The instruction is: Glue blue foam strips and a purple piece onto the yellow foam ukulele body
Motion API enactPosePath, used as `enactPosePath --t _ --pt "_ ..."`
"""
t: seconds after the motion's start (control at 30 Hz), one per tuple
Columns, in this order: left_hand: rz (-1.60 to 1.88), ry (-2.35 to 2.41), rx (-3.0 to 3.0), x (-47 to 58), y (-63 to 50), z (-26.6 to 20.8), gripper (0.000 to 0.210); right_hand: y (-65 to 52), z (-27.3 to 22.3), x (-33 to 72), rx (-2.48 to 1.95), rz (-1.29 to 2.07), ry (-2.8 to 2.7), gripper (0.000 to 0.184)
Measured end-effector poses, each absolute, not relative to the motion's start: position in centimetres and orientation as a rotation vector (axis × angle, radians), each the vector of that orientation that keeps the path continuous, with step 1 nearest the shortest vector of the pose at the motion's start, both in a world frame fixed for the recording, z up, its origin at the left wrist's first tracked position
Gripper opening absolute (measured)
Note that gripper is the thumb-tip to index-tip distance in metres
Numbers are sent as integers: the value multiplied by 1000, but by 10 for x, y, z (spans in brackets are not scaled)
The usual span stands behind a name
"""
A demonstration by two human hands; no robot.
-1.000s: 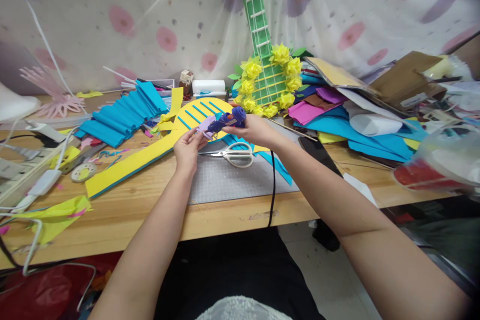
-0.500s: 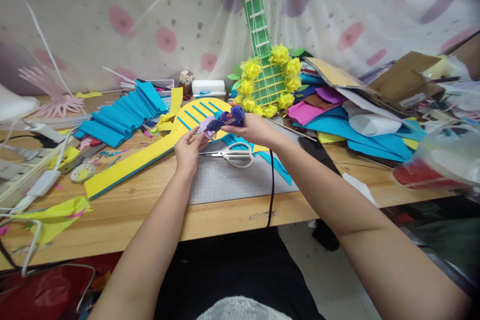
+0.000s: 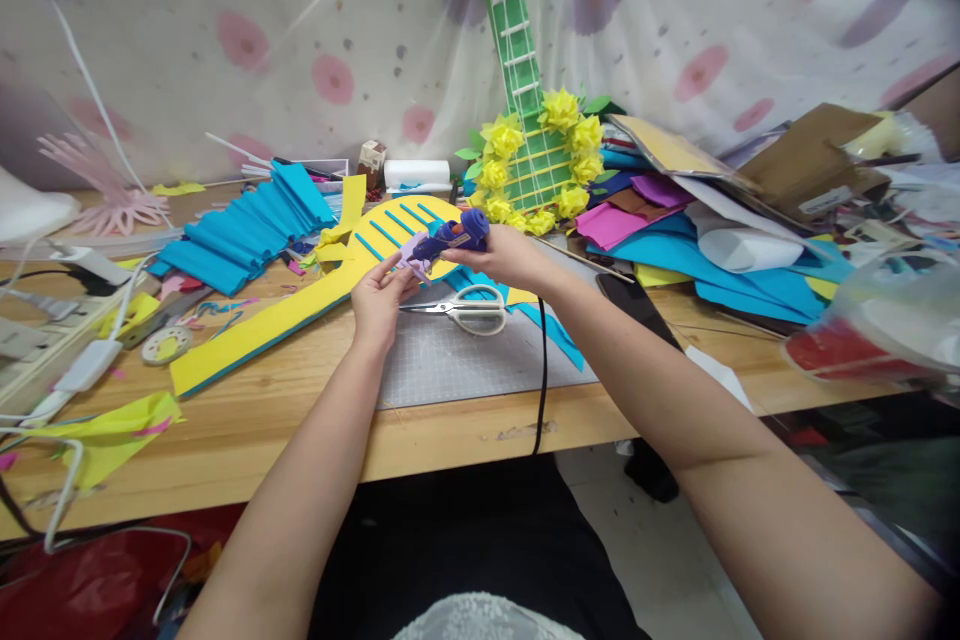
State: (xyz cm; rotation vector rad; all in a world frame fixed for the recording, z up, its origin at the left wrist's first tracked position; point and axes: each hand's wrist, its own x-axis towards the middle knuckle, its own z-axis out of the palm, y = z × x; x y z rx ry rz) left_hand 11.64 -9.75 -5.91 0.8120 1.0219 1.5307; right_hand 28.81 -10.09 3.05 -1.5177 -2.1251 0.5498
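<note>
In the head view, with the glue gun (image 3: 461, 232) as the centre of our dial, we see our left hand (image 3: 376, 298) at eight o'clock, its thumb and fingers pinching a small purple piece (image 3: 415, 253). Our right hand (image 3: 510, 258), between three and four, has its fingers wrapped round the gun, whose nozzle points at the piece, toward eight or nine; we cannot be sure the two touch, since they overlap and are small here. Beyond both lies a yellow guitar shape (image 3: 330, 290) with thin blue strips across its round body, its neck running out to eight o'clock over the wooden table (image 3: 240, 430). At six, the scissors (image 3: 476, 308) rest on the grey mat (image 3: 457, 370), just below the gun in our view, and at five a black cord (image 3: 545, 370) hangs over the table's edge. At one o'clock a green guitar (image 3: 525, 100) ringed with yellow flowers (image 3: 562, 110) leans back against the spotted sheet (image 3: 330, 0). We find blue pleated paper (image 3: 244, 230) at nine, a paper pile (image 3: 712, 270) at three, and farther out that way a clear tub (image 3: 900, 340).
</note>
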Motion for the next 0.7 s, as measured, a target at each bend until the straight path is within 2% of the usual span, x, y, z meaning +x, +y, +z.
enactPosePath --t 0.37,0.5,0.7 --pt "1485 1033 815 116 -97 -61 44 -100 29 286 -1483 590 -2010 36" --pt "1477 1035 803 116 -97 -60 43 -97 26 299 -1469 783 -1817 43" --pt "1484 1024 775 115 -97 -59 41 -102 15 346 -1197 1079 -1553 49"
